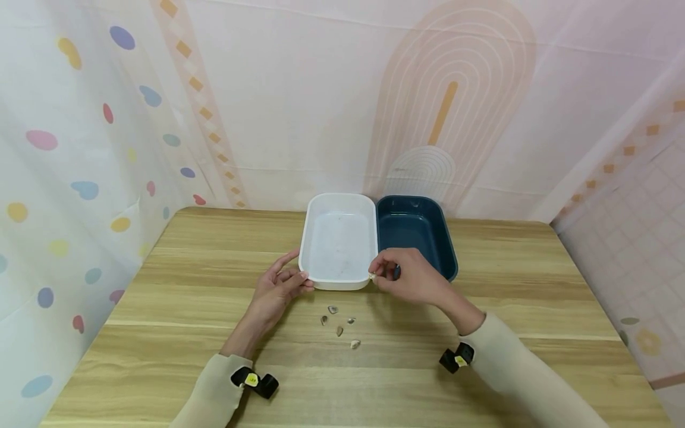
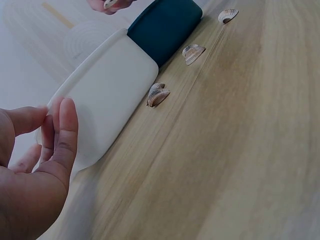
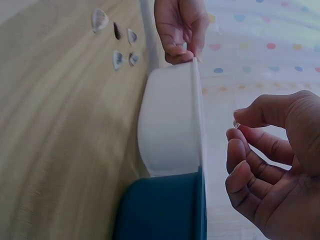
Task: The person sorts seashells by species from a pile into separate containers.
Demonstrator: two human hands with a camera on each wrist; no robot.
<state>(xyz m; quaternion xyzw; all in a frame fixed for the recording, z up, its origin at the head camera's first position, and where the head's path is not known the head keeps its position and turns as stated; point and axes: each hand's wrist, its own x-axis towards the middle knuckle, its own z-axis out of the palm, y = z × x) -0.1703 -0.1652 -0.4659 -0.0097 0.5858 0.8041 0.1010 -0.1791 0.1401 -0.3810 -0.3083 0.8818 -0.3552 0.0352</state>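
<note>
My left hand pinches the near left corner of the white tray between thumb and fingers; in the left wrist view its thumb lies at the rim. Above the near right corner of that tray, my right hand pinches a small pale seashell between thumb and index finger. Several loose seashells lie on the wood-grain table in front of the white tray. In the left wrist view, a ribbed brown-and-white seashell sits close to the tray's outer wall.
A dark teal tray stands against the right side of the white tray, partly hidden by my right hand. A patterned cloth hangs behind the wooden table and along its sides.
</note>
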